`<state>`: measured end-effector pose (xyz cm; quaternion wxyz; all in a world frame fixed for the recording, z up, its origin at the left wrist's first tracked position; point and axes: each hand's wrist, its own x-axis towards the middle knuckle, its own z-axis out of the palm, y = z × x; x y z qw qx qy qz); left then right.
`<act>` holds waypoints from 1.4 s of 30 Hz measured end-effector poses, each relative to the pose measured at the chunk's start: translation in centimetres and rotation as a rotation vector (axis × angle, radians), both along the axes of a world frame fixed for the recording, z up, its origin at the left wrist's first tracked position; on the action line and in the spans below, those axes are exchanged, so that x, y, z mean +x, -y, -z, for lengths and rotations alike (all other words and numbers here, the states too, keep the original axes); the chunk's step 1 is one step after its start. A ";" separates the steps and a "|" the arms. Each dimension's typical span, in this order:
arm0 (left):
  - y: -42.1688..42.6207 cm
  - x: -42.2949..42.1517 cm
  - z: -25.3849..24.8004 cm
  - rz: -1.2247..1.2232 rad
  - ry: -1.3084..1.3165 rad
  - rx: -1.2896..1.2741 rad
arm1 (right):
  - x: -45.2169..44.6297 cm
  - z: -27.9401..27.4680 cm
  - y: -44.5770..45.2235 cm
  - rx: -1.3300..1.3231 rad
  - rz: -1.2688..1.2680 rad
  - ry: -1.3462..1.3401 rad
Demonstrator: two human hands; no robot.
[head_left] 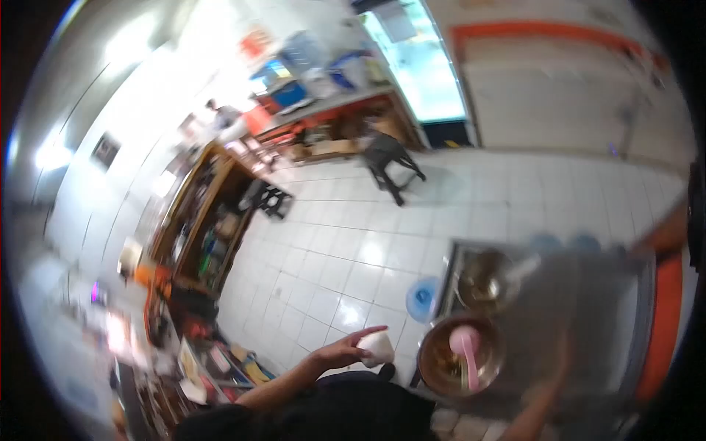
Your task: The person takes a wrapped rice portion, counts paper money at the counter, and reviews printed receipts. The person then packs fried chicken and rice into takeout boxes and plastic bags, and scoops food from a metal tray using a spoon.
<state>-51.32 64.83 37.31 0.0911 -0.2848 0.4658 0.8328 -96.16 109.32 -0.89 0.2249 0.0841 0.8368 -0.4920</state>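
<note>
Well apart, the hands flank a bowl (441, 380): the left hand (342, 353) grips a small white thing (377, 349), a pink ladle (471, 360) rests in the bowl, the right hand (553, 375), blurred over the table (581, 309), has an unclear grasp.

The held item (378, 350) is white (the ladle (468, 351) pink).

The area is a kitchen, apparently commercial. Indicators: a metal bowl (491, 354) with a pink ladle (465, 342) at the counter (581, 316), an illuminated upright cooler (425, 73), a stool (386, 153) and white floor tiles (316, 257).
</note>
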 end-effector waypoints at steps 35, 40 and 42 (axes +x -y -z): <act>-25.8 -48.4 -13.9 1.053 -1.136 -1.782 | -1.2 -7.5 -10.5 -0.187 0.512 0.319; -25.2 -54.9 -10.1 1.038 -1.105 -1.990 | 2.5 -9.0 -4.6 0.144 0.181 -0.159; -25.6 -55.7 -9.1 1.109 -0.987 -1.998 | 3.9 -11.3 -3.1 0.071 0.147 -0.089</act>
